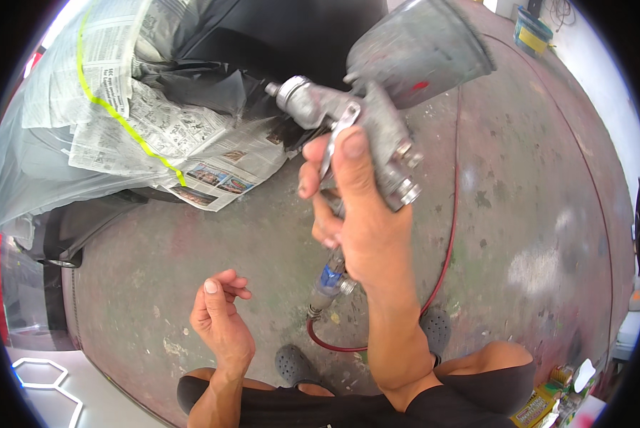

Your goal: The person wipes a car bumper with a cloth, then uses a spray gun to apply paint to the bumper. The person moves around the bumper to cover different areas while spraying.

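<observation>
My right hand [366, 214] is wrapped round the handle of a metal spray gun [387, 125], with fingers by its trigger. A large grey paint cup [423, 50] with a red smear sits tilted on the gun. Below the grip, a fitting with a blue band [328, 277] joins a red air hose [448, 260]. Lower left, my left hand [223, 314] hangs in the air with its fingers loosely curled and apart, nothing visible in it. Beyond the gun's nozzle stands a black vehicle panel [284, 43], masked with newspaper [170, 135] and yellow-green tape [113, 110].
Clear plastic sheeting [31, 171] drapes the vehicle at the left. The red hose trails across the paint-stained floor [505, 214]. A bucket [532, 32] stands at the far right by a white wall. Boxes [537, 406] lie at the lower right, near my knee.
</observation>
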`<state>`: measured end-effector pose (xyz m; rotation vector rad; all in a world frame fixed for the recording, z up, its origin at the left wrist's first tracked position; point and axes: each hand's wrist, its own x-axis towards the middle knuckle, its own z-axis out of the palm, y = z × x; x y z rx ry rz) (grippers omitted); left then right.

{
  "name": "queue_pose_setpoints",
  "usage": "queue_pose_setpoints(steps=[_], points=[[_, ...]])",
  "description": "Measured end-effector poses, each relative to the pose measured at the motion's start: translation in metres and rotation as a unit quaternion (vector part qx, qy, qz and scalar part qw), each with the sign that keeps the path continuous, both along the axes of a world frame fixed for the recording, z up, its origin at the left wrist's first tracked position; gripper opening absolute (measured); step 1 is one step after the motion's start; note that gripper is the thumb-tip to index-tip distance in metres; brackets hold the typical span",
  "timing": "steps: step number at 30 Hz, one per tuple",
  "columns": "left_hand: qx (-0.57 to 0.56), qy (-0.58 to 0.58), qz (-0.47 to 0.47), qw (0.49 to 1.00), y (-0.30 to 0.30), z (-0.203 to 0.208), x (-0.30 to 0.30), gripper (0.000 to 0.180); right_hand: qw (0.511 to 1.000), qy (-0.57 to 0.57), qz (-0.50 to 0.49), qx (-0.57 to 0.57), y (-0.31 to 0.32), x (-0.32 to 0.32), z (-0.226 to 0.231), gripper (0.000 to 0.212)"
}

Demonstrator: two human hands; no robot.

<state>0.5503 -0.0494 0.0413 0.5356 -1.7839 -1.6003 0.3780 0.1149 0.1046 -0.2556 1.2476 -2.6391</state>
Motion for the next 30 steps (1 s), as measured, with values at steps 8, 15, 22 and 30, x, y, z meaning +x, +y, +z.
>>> queue_pose_setpoints(steps=[8,15,22,30], points=[[-0.003,-0.005,-0.021,1.000,0.001,-0.003,-0.003,0.040,0.982,-0.114,-0.145,0.033,0.032,-0.025,-0.025,0.060],[0.006,-0.068,-0.053,0.996,0.002,-0.013,-0.007,0.039,0.952,-0.191,-0.229,0.073,0.028,-0.026,-0.062,0.058],[-0.009,-0.236,-0.174,0.956,0.023,-0.041,-0.040,0.041,0.958,-0.212,-0.171,0.088,-0.001,-0.019,-0.118,0.063],[0.042,-0.342,-0.220,0.912,0.050,-0.092,-0.078,0.047,0.956,-0.261,-0.066,0.116,-0.012,-0.004,-0.153,0.065]])
